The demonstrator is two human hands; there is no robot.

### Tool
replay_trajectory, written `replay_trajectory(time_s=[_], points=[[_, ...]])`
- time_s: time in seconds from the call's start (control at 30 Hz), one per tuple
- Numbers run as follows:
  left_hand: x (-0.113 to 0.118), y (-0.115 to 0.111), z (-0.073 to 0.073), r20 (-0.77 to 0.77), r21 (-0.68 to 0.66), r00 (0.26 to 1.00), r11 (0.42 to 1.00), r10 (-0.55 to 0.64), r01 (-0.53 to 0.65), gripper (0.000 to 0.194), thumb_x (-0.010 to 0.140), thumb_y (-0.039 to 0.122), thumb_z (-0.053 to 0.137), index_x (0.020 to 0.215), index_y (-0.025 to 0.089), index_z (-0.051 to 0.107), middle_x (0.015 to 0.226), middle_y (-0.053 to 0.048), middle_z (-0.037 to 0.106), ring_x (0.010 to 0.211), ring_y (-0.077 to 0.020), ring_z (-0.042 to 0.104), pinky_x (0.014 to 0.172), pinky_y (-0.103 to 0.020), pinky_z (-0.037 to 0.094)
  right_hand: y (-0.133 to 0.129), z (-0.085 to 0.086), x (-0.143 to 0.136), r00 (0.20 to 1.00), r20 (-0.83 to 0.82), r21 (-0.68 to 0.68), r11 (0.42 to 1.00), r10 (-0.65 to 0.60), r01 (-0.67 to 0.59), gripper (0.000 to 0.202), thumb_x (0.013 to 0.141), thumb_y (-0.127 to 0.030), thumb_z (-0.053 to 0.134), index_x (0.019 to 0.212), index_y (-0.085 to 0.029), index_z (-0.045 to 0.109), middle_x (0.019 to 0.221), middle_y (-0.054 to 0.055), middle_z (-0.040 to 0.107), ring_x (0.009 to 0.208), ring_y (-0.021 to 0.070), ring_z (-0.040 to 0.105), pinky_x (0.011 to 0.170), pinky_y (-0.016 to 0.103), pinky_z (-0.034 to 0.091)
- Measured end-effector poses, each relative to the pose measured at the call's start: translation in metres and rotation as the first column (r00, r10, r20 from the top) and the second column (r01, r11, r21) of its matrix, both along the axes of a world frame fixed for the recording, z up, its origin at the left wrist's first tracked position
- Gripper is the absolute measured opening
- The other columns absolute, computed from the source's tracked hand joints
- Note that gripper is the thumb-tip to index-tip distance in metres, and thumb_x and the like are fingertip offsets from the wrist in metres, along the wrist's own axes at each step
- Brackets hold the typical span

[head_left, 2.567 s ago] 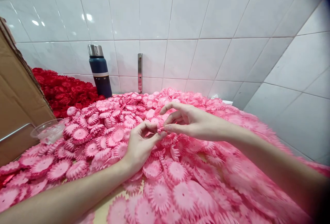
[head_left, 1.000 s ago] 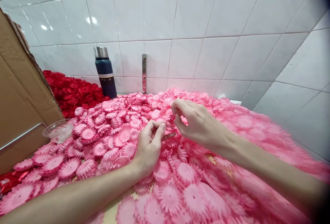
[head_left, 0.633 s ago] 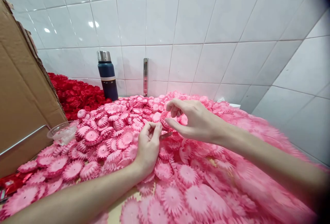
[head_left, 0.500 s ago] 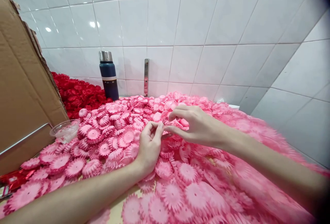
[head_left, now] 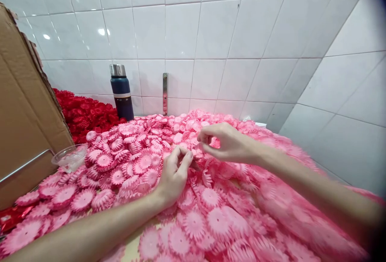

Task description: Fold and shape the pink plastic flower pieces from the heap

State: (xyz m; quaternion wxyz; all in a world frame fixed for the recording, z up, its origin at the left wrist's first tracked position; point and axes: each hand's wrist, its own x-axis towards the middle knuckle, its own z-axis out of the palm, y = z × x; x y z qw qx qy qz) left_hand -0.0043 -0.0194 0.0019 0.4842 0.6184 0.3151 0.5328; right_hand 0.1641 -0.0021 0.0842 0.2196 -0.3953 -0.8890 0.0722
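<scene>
Pink scalloped flower discs (head_left: 104,160), some with a small hole in the middle, lie in a deep heap all around my hands. Just over the middle of the heap, my left hand (head_left: 175,173) is closed, its thumb pressed near the curled index finger. Whatever it grips is too small or hidden to make out. To the right and slightly higher, my right hand (head_left: 226,141) forms a pinch with thumb and fingertips drawn together. Anything between those fingertips is not distinguishable. A small gap separates the two hands.
A dark blue bottle (head_left: 122,93) with a steel cap stands by the tiled wall (head_left: 181,28). Red flower pieces (head_left: 84,111) pile up beside it. At the left are a cardboard box (head_left: 27,105) and a clear plastic bowl (head_left: 69,158). A metal strip (head_left: 165,93) is on the wall.
My hands have moved apart; the right fingertips, formerly close to the left thumb, are now pinched away from it. The whole view has shifted slightly.
</scene>
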Motion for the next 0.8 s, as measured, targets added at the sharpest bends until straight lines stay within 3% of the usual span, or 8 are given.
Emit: replay_trajectory(time_s=[0.1, 0.23, 0.33, 0.53, 0.7, 0.8], points=[[0.0, 0.0, 0.0, -0.033, 0.079, 0.997, 0.995, 0.064, -0.061, 0.02, 0.088, 0.032, 0.048, 0.073, 0.019, 0.046, 0.068, 0.002, 0.046, 0.063, -0.0112, 0.045, 0.061, -0.023, 0.04, -0.004, -0.006, -0.011, 0.976, 0.199, 0.279, 0.96, -0.083, 0.025, 0.015, 0.08, -0.007, 0.042, 0.069, -0.016, 0.047, 0.066, 0.003, 0.049, 0.054, 0.0108, 0.036, 0.05, 0.026, 0.03], [0.001, 0.004, -0.002, 0.004, 0.092, 0.996, 0.991, 0.094, -0.094, 0.019, 0.09, 0.032, 0.045, 0.075, 0.019, 0.045, 0.071, 0.002, 0.048, 0.066, -0.0114, 0.046, 0.064, -0.024, 0.039, 0.006, -0.011, -0.023, 0.979, 0.175, 0.367, 0.929, -0.106, 0.035, 0.017, 0.078, -0.002, 0.04, 0.069, -0.016, 0.042, 0.065, 0.0, 0.043, 0.052, 0.0091, 0.031, 0.05, 0.025, 0.027], [0.001, 0.008, -0.005, 0.043, 0.048, 0.993, 0.993, 0.109, -0.111, 0.02, 0.089, 0.033, 0.046, 0.076, 0.019, 0.046, 0.073, 0.001, 0.05, 0.069, -0.0121, 0.048, 0.067, -0.025, 0.04, 0.019, -0.009, -0.025, 0.993, 0.101, 0.33, 0.943, -0.068, 0.031, 0.018, 0.075, -0.002, 0.043, 0.066, -0.017, 0.039, 0.061, -0.001, 0.043, 0.053, 0.009, 0.036, 0.051, 0.024, 0.03], [0.0, 0.014, -0.006, 0.164, -0.06, 0.982, 0.994, 0.096, -0.087, 0.028, 0.088, 0.041, 0.046, 0.072, 0.017, 0.048, 0.072, 0.001, 0.051, 0.068, -0.012, 0.049, 0.064, -0.025, 0.04, 0.013, 0.007, -0.032, 0.985, 0.109, 0.142, 0.979, 0.131, -0.146, 0.015, 0.077, -0.004, 0.046, 0.068, -0.015, 0.049, 0.069, 0.002, 0.057, 0.063, 0.0107, 0.05, 0.058, 0.024, 0.038], [0.001, 0.018, -0.007, 0.163, -0.055, 0.979, 0.992, 0.12, -0.113, 0.034, 0.084, 0.046, 0.05, 0.067, 0.017, 0.049, 0.065, 0.002, 0.048, 0.062, -0.0106, 0.046, 0.059, -0.023, 0.038, 0.007, 0.012, -0.032, 0.98, 0.127, 0.013, 0.988, 0.151, -0.154, 0.014, 0.08, -0.006, 0.047, 0.076, -0.014, 0.057, 0.075, 0.003, 0.062, 0.068, 0.0112, 0.055, 0.061, 0.023, 0.041], [0.001, 0.018, -0.008, 0.142, -0.034, 0.981, 0.991, 0.131, -0.128, 0.032, 0.086, 0.043, 0.049, 0.069, 0.017, 0.05, 0.066, 0.002, 0.049, 0.063, -0.0107, 0.047, 0.059, -0.022, 0.039, 0.007, 0.011, -0.027, 0.985, 0.122, 0.011, 0.993, 0.119, -0.121, 0.012, 0.083, -0.009, 0.047, 0.078, -0.014, 0.057, 0.074, 0.003, 0.062, 0.066, 0.0112, 0.055, 0.059, 0.023, 0.041]])
